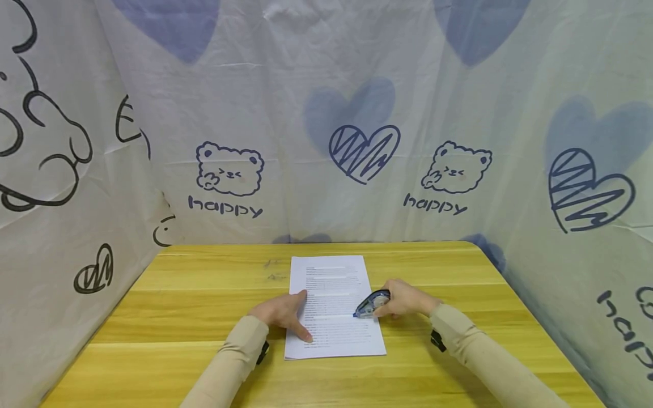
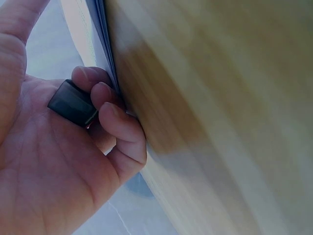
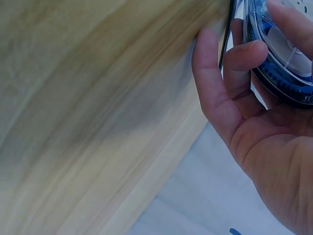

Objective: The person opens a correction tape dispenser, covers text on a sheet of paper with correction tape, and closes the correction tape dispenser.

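Printed sheets of paper (image 1: 334,334) lie stacked on the wooden table, with pale blank bands across some text lines. My left hand (image 1: 280,311) rests on their left edge, thumb on the page. Its curled fingers hold a small dark cap-like piece (image 2: 73,103) against the palm in the left wrist view. My right hand (image 1: 405,298) grips a blue, clear-sided correction tape (image 1: 373,303) at the sheet's right side. The tape's tip is down at the page, by a pale band. In the right wrist view the correction tape (image 3: 288,54) is partly cut off by the frame.
The yellow wooden table (image 1: 204,317) extends around the paper on all sides. Dark scribbles (image 1: 275,271) mark the table left of the sheet's top. Printed white curtains (image 1: 306,204) hang behind and along both sides.
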Available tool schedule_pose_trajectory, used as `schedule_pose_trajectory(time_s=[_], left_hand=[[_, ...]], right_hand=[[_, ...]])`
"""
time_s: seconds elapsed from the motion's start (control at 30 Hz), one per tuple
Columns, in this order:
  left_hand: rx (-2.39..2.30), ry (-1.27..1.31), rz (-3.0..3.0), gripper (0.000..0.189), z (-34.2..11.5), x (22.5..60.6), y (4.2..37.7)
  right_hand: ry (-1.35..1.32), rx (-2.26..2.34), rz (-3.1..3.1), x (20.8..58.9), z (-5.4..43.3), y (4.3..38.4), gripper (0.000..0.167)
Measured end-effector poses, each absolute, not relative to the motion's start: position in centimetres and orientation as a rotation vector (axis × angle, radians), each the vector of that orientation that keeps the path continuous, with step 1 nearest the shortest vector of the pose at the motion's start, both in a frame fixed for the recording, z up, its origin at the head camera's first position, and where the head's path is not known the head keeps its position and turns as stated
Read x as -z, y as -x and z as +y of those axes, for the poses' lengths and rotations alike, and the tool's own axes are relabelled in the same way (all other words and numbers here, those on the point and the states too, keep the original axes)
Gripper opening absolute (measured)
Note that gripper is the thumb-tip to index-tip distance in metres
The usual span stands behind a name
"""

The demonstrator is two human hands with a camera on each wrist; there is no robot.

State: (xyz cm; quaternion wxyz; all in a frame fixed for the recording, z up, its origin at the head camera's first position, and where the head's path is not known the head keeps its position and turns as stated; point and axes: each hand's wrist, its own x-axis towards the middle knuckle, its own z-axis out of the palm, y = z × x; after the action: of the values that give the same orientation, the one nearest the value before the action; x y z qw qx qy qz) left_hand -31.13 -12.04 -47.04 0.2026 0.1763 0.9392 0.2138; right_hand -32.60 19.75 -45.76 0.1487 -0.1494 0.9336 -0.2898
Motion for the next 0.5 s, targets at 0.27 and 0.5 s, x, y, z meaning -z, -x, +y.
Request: schedule_pose_trajectory(time_s=[0.27, 0.5], left_hand=[[-0.597, -0.482, 2.62, 0.124, -12.1, 47.1, 31.2], [-0.584, -0.506, 2.621, 0.124, -12.1, 47.1, 31.2]], right_hand=[[0.462, 0.835, 2.665, 46.0, 20.1, 32.6, 0.033], [0.542, 0.902, 2.626, 46.4, 20.8, 32.8, 0.026]])
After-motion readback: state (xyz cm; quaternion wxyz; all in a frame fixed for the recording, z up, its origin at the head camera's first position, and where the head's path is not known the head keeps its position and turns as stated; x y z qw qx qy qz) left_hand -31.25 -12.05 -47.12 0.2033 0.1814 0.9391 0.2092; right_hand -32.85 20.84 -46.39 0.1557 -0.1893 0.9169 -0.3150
